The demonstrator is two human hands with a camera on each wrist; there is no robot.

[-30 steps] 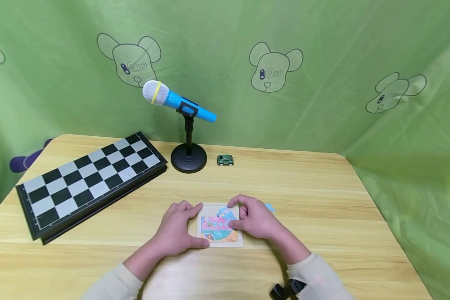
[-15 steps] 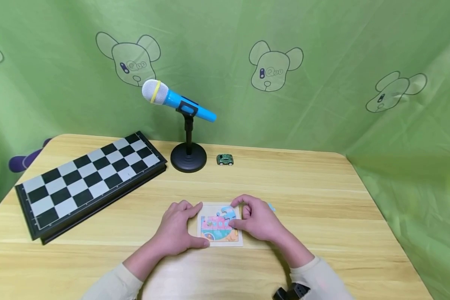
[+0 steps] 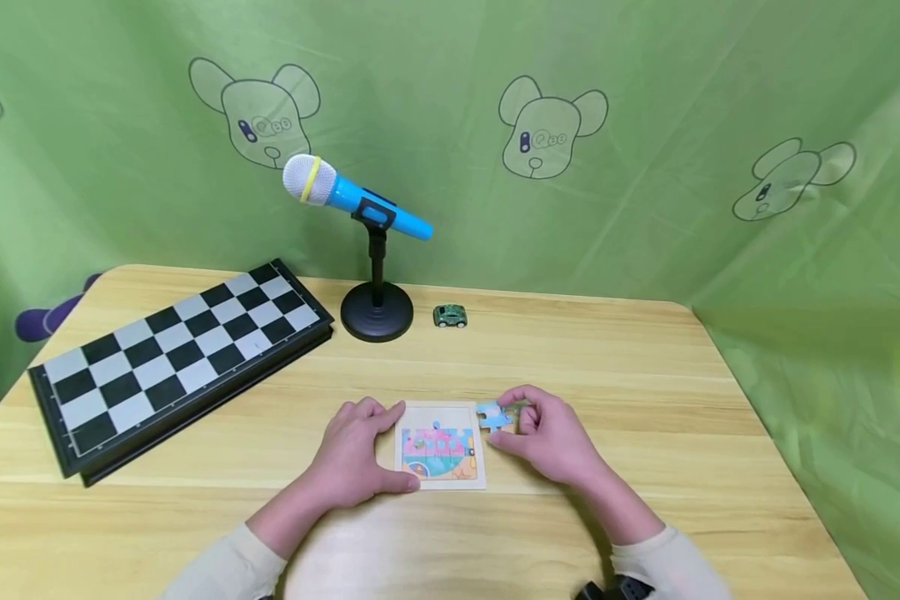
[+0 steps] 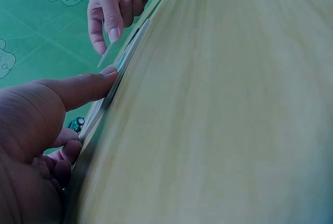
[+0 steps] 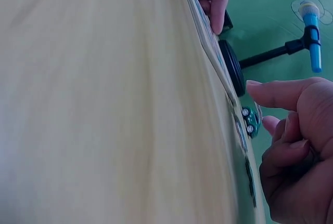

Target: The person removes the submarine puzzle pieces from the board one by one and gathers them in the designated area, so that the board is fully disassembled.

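Observation:
In the head view my left hand (image 3: 354, 458) holds the left side of a small jigsaw puzzle board (image 3: 479, 467), thumb at its near edge and index finger at its far corner. Pink, teal and orange picture pieces fill the lower part of the board; most of its upper part is bare, with a small blue bit showing. Just right of the board, my right hand (image 3: 551, 433) pinches a light blue puzzle piece (image 3: 491, 416) between thumb and index finger. From the right wrist view, that piece is a thin edge between the fingertips, raised off the table.
Loose flat pieces (image 5: 250, 182) lie on the table beneath my right hand. A folded chessboard (image 3: 187, 350) occupies the left side. Behind stand a blue microphone (image 3: 378, 210) on a black stand (image 3: 377, 315) and a small green toy car (image 3: 450, 315). Green curtain (image 3: 435, 100) surrounds the table.
My right hand has moved right, carrying the blue puzzle piece from over the board's upper right to beside it. My left hand has stayed at the board.

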